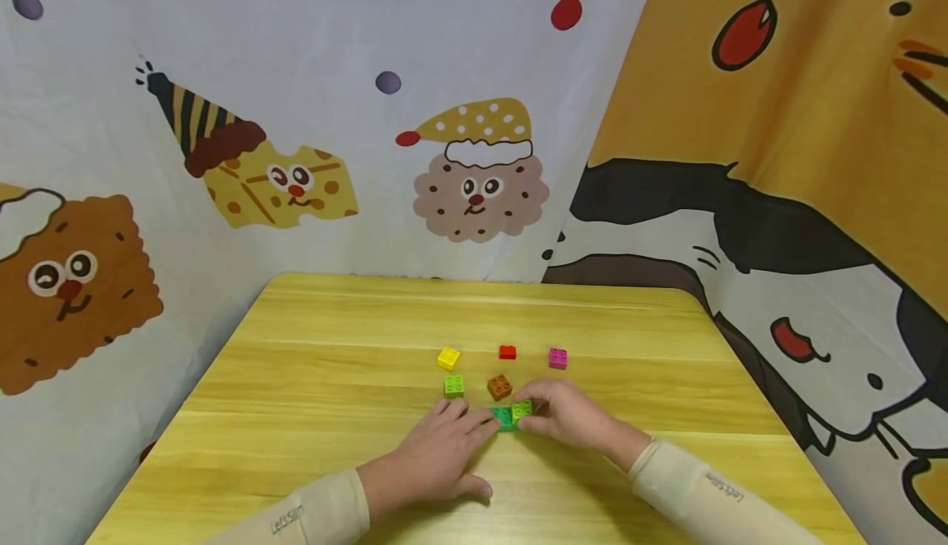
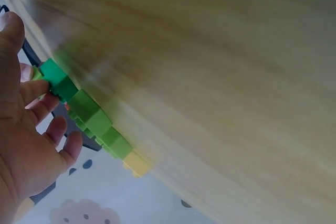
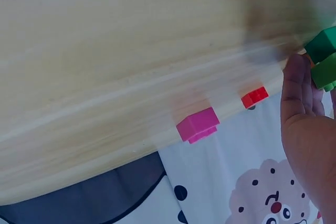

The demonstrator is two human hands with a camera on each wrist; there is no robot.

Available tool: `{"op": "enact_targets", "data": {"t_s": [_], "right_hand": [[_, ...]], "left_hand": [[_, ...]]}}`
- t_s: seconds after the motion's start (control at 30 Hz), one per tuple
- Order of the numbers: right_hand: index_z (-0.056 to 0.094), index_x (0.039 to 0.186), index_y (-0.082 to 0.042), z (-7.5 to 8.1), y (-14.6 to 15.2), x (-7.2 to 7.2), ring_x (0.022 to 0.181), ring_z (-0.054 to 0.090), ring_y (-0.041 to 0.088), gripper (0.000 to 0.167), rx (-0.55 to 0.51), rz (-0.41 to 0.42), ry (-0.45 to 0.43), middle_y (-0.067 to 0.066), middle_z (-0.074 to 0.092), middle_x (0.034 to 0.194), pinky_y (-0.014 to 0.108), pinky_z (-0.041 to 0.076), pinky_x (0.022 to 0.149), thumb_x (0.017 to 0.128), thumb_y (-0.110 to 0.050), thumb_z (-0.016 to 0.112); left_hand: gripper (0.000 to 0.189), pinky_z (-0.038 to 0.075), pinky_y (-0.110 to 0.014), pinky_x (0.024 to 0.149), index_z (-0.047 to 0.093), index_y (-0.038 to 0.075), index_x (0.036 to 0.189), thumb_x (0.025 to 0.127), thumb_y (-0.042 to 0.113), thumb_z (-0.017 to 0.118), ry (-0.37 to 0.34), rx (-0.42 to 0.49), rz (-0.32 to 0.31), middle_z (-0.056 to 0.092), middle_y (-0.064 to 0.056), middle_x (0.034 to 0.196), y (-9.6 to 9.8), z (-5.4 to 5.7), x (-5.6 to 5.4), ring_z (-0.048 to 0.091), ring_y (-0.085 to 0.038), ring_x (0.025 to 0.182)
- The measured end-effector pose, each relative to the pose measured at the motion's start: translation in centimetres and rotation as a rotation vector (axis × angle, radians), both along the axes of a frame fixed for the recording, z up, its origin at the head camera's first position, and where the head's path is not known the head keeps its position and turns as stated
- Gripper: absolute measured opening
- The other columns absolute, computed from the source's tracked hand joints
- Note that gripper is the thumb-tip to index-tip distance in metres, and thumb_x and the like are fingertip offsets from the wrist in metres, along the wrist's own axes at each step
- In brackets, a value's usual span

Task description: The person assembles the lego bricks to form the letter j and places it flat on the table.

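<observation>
A dark green toy building brick [image 1: 503, 419] lies near the table's middle. My left hand [image 1: 442, 453] rests beside it with fingers extended and thumb spread away, fingertips at the brick's left end. With thumb and fingers my right hand [image 1: 569, 415] pinches a lime green brick [image 1: 522, 411] over the right part of the dark green one. The right wrist view shows the lime brick [image 3: 325, 73] against the dark green brick [image 3: 322, 45]. In the left wrist view, the dark green brick [image 2: 58, 80] is right at the left fingertips [image 2: 37, 90].
Beyond the hands are a lime brick [image 1: 454, 386], a brown brick [image 1: 499, 387], a yellow brick [image 1: 448, 358], a red brick [image 1: 507, 352] and a magenta brick [image 1: 558, 358]. The wooden table [image 1: 333, 347] ends at a patterned cloth [image 1: 318, 76].
</observation>
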State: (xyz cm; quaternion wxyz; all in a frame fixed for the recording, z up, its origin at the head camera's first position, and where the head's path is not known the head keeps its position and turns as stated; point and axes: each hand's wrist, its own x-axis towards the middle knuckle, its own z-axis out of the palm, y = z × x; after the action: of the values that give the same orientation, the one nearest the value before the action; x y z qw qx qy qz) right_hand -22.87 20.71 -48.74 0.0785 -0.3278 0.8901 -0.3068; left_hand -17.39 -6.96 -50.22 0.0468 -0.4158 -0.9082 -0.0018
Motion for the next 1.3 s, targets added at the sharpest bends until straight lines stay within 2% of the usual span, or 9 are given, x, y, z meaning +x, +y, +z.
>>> {"op": "enact_targets", "data": {"t_s": [0.17,0.57,0.67,0.8,0.9,1.07,1.2,1.3], "right_hand": [[0.077,0.12,-0.015,-0.3,0.0,0.3,0.093,0.068,0.003,0.028,-0.031,-0.023,0.009,-0.003,0.077,0.111,0.023,0.06,0.082,0.093,-0.019,0.083],[0.08,0.119,-0.013,-0.7,-0.1,0.2,0.094,0.067,0.003,0.03,-0.097,-0.078,-0.057,-0.001,0.077,0.11,0.021,0.06,0.083,0.09,-0.019,0.086],[0.08,0.119,-0.009,-0.9,0.0,0.1,0.094,0.068,0.004,0.031,-0.138,-0.073,-0.078,0.002,0.078,0.11,0.022,0.061,0.083,0.09,-0.017,0.086],[0.078,0.121,-0.004,-1.1,0.3,0.0,0.097,0.072,0.009,0.033,-0.213,-0.06,-0.151,0.009,0.078,0.114,0.023,0.062,0.083,0.091,-0.015,0.085],[0.077,0.123,-0.006,-1.3,0.5,-0.1,0.097,0.073,0.01,0.033,-0.246,-0.071,-0.234,0.01,0.078,0.118,0.024,0.062,0.08,0.093,-0.017,0.084],[0.076,0.126,-0.01,-1.4,0.8,-0.2,0.081,0.065,0.007,0.032,-0.235,-0.095,-0.292,0.007,0.077,0.112,0.023,0.057,0.067,0.097,-0.023,0.08],[0.076,0.126,-0.011,-1.4,0.8,-0.2,0.077,0.061,0.007,0.03,-0.233,-0.096,-0.296,0.006,0.076,0.108,0.023,0.054,0.064,0.098,-0.023,0.079],[0.077,0.126,-0.011,-1.4,0.7,-0.2,0.077,0.061,0.007,0.03,-0.235,-0.096,-0.301,0.007,0.075,0.107,0.022,0.055,0.064,0.098,-0.023,0.079]], "left_hand": [[0.098,0.043,-0.039,0.106,0.046,0.02,0.162,0.09,0.087,0.049,-0.011,-0.012,0.008,0.051,0.006,0.162,0.0,0.0,0.0,0.047,-0.015,0.119],[0.1,0.043,-0.039,0.105,0.046,0.02,0.162,0.088,0.088,0.05,-0.02,-0.003,0.018,0.05,0.005,0.163,-0.1,0.0,0.1,0.046,-0.013,0.116],[0.1,0.043,-0.038,0.105,0.046,0.02,0.162,0.088,0.088,0.05,-0.025,-0.004,0.016,0.049,0.006,0.163,-0.1,0.0,0.1,0.045,-0.013,0.116],[0.1,0.043,-0.038,0.105,0.045,0.02,0.162,0.089,0.088,0.05,-0.032,0.0,0.012,0.049,0.006,0.163,-0.1,0.0,0.1,0.045,-0.013,0.115],[0.1,0.042,-0.038,0.105,0.045,0.02,0.162,0.089,0.087,0.05,-0.034,0.001,0.013,0.049,0.006,0.163,-0.1,0.0,0.1,0.044,-0.013,0.114],[0.099,0.041,-0.036,0.103,0.045,0.02,0.163,0.089,0.087,0.051,-0.037,-0.003,0.016,0.048,0.007,0.163,0.0,0.0,0.2,0.043,-0.012,0.112],[0.096,0.042,-0.04,0.109,0.045,0.02,0.162,0.091,0.083,0.054,-0.059,0.038,0.019,0.049,0.006,0.164,-0.2,0.3,0.1,0.046,-0.014,0.118],[0.091,0.044,-0.044,0.113,0.048,0.018,0.16,0.092,0.076,0.062,-0.067,0.12,0.058,0.054,0.003,0.16,-0.8,0.8,-0.3,0.05,-0.017,0.125]]}}
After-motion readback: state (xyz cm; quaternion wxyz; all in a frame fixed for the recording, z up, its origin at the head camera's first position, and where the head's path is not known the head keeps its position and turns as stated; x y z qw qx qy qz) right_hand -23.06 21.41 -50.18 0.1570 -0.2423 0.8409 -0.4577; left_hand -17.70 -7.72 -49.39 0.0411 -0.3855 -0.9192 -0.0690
